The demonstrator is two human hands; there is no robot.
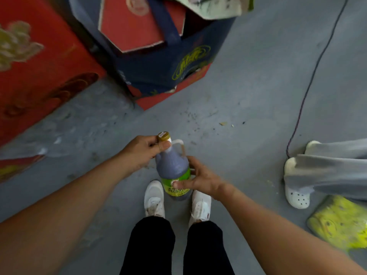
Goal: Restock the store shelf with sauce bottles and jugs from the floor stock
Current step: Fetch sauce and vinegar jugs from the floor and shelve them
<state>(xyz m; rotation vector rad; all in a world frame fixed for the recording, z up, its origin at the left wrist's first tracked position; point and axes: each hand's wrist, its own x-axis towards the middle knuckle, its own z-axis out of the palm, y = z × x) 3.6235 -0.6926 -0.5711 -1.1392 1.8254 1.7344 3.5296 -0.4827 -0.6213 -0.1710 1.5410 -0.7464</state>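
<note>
While we stand on the grey concrete floor (248,92), a red carton (39,72) with gold print fills the far left, and just beside it a dark blue carton (158,66) sits on a red base, a red box (131,24) poking from its open top. Our left hand (141,153) curls its thumb and fingers round the neck of the sauce jug (173,167), just under the gold cap (164,136). This dark, green-labelled jug with its small loop handle hangs tilted above our white shoes (154,199), held off the floor between both hands. Our right hand (200,177) cups the jug's body, thumb laid across the label and fingers wrapped behind, so part of the print is covered. Farther right, a thin dark cable (317,64) trails down the floor toward another person's grey trouser legs (327,175) and white clogs (297,199). A yellow fish-shaped item (341,225) lies at the right edge, near those clogs.
</note>
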